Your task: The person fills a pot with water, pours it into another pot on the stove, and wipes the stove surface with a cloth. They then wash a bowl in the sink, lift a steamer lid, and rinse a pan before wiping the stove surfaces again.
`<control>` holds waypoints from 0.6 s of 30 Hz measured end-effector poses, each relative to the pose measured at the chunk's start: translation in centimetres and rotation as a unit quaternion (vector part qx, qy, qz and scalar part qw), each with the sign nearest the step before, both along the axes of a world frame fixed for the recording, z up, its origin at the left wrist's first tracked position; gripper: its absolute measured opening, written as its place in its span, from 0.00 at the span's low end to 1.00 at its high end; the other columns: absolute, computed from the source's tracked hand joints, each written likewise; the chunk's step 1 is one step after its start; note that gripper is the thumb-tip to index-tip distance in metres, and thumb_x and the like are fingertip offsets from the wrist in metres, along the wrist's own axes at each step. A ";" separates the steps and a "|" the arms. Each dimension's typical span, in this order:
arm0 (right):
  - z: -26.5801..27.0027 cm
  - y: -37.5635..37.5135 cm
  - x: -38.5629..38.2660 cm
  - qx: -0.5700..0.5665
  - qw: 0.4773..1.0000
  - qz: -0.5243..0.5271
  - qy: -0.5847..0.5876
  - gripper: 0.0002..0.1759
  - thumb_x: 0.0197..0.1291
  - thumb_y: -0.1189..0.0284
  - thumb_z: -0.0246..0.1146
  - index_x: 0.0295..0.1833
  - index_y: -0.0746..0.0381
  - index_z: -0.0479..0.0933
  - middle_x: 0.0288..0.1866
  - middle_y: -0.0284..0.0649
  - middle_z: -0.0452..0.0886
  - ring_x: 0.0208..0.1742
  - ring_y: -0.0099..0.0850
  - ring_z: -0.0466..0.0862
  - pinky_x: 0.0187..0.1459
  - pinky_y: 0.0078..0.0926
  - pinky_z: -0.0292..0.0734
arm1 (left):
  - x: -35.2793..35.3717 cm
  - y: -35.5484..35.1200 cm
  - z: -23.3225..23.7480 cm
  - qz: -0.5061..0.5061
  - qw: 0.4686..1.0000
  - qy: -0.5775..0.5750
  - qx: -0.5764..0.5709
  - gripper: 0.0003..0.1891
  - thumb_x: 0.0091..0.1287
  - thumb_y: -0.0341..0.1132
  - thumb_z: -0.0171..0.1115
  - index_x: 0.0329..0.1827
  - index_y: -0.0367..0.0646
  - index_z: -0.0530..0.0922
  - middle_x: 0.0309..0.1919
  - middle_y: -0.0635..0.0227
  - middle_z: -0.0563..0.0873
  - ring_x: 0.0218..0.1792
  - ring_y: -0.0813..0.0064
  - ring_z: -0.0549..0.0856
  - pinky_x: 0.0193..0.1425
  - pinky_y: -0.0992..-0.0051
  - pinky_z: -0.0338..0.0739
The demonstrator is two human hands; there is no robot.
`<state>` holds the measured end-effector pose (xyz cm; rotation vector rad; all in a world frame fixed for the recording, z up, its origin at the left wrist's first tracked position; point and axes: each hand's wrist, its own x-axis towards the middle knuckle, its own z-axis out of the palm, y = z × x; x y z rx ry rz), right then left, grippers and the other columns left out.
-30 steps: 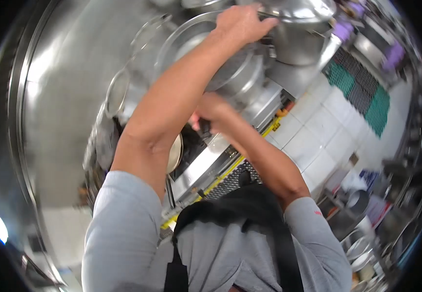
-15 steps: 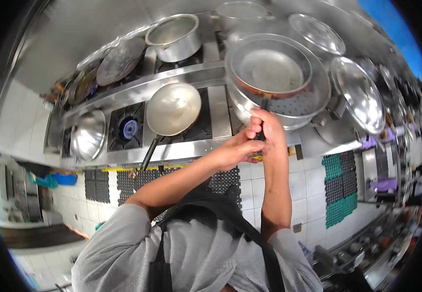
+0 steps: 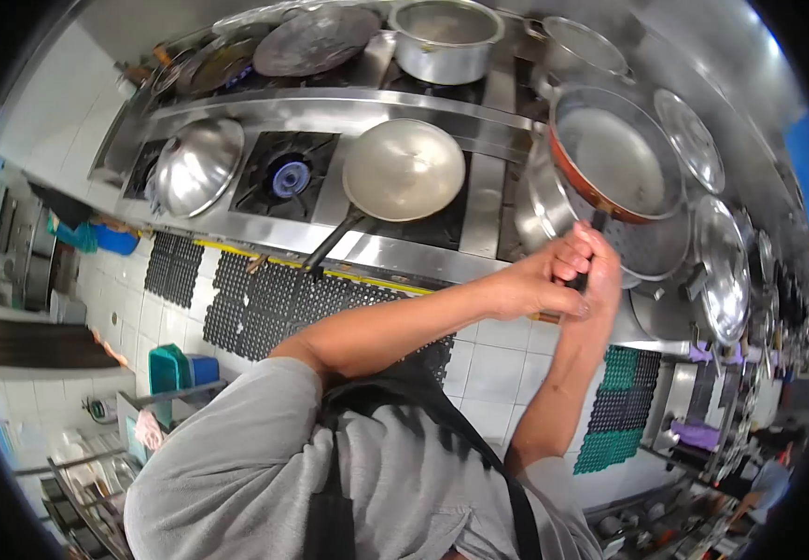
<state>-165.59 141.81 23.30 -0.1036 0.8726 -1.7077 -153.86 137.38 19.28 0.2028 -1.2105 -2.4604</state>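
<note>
Both hands are on the black handle (image 3: 587, 252) of an orange-rimmed frying pan (image 3: 614, 154). My right hand (image 3: 605, 266) wraps round the handle, and my left hand (image 3: 554, 278) closes on it from the left side. The pan hangs tilted above a large metal pot (image 3: 543, 201) with a perforated insert (image 3: 652, 247). A second pan (image 3: 404, 170), pale inside with a black handle, rests on a burner to the left.
A lit burner (image 3: 290, 177) stands left of the pale pan, beside a domed lid (image 3: 201, 168). Behind are a dark wok (image 3: 317, 41) and a metal pot (image 3: 446, 47). More lids (image 3: 722, 271) lean at right. Black mats (image 3: 255, 299) cover part of the floor.
The view has turned, so the stove appears shifted. The orange-rimmed pan has become more tilted over the large pot, and both hands remain on its handle.
</note>
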 end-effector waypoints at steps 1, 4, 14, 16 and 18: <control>1.7 0.0 1.2 0.012 1.000 0.009 0.014 0.08 0.64 0.74 0.63 0.39 0.54 0.69 0.20 0.22 0.65 0.16 0.17 0.64 0.17 0.20 0.66 | 0.7 0.0 0.8 0.007 1.000 0.000 -0.003 0.39 0.48 0.27 0.77 0.65 0.42 0.66 0.50 0.74 0.67 0.52 0.83 0.69 0.57 0.79 0.70; 3.6 -0.7 3.6 0.034 0.997 0.001 0.068 0.10 0.64 0.74 0.63 0.34 0.53 0.68 0.20 0.22 0.65 0.15 0.16 0.64 0.16 0.19 0.65 | 3.1 0.0 2.3 0.007 0.999 0.030 0.032 0.39 0.48 0.28 0.78 0.64 0.40 0.66 0.49 0.73 0.68 0.51 0.82 0.70 0.57 0.79 0.70; 5.2 -5.2 20.0 -0.014 0.989 0.119 0.089 0.13 0.68 0.73 0.59 0.29 0.54 0.66 0.20 0.23 0.64 0.15 0.13 0.62 0.15 0.14 0.62 | 20.9 -2.5 4.9 0.100 0.992 0.080 -0.020 0.38 0.51 0.30 0.75 0.65 0.38 0.65 0.51 0.73 0.69 0.55 0.83 0.67 0.63 0.80 0.66; 5.1 -6.9 25.3 -0.045 0.982 0.178 0.042 0.14 0.69 0.73 0.58 0.28 0.53 0.66 0.20 0.23 0.65 0.15 0.13 0.62 0.15 0.15 0.61 | 25.8 -3.5 4.2 0.147 0.986 0.065 -0.041 0.38 0.51 0.31 0.75 0.65 0.39 0.66 0.51 0.73 0.70 0.56 0.82 0.68 0.63 0.79 0.66; 5.1 -8.6 30.9 -0.036 0.971 0.231 0.048 0.14 0.70 0.73 0.58 0.29 0.54 0.66 0.20 0.23 0.66 0.14 0.13 0.62 0.15 0.15 0.61 | 31.7 -4.1 4.5 0.211 0.975 0.022 -0.072 0.39 0.50 0.32 0.75 0.66 0.39 0.66 0.51 0.73 0.72 0.55 0.81 0.71 0.63 0.78 0.68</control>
